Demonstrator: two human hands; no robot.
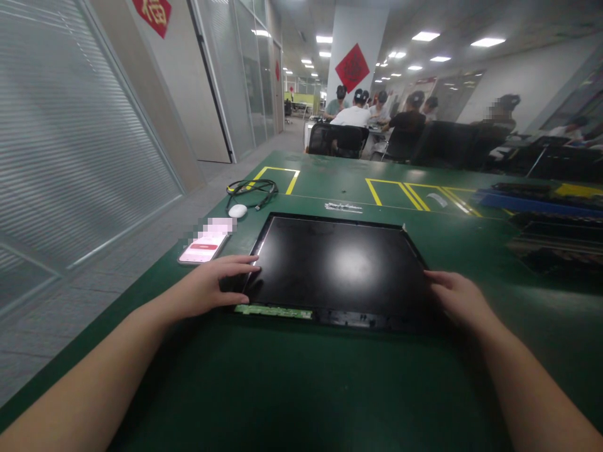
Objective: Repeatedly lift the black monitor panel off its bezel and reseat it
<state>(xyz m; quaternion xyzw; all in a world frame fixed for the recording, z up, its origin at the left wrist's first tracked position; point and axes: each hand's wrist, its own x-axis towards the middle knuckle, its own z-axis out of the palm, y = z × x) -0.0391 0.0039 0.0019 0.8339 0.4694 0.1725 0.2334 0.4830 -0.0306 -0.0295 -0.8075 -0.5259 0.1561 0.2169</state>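
Note:
A black flat display panel (pixel 336 267) lies face up on the green table (pixel 301 389), with a thin green circuit strip (pixel 273 311) along its near edge. My left hand (pixel 211 285) rests on the panel's left near corner, fingers spread along the edge. My right hand (pixel 455 295) lies against the right near corner, fingers touching the rim. Neither hand lifts the panel off the table.
A phone (pixel 205 247) with a lit screen lies left of the panel. Behind it sit a white puck-shaped device (pixel 237 211) and a coiled black cable (pixel 252 187). More dark panels (pixel 556 242) are stacked at the right. Several people sit at tables far behind.

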